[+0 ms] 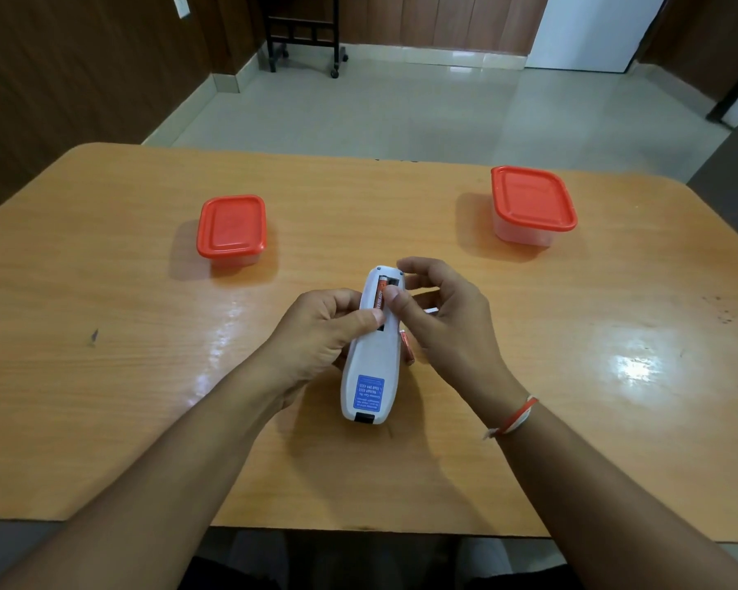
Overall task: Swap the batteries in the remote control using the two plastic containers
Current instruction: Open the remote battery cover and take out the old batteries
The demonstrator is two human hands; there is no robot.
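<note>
A white remote control [371, 364] lies back-up near the middle of the wooden table [103, 334], its battery compartment uncovered at the far end. One orange-and-black battery [379, 295] sits in the compartment. My left hand [320, 330] grips the remote from the left, thumb across its back. My right hand [435, 317] hovers at the compartment, thumb tip touching the battery area, fingers curled. Another orange battery [407, 349] lies on the table against the remote's right side, under my right hand. Two clear containers with red lids stand closed, one at the left [232, 225], one at the right [532, 198].
A thin white piece, perhaps the battery cover [430, 310], shows under my right fingers. Bare tabletop stretches on both sides of the hands. Beyond the far table edge is a tiled floor with a dark wheeled stand [303, 36].
</note>
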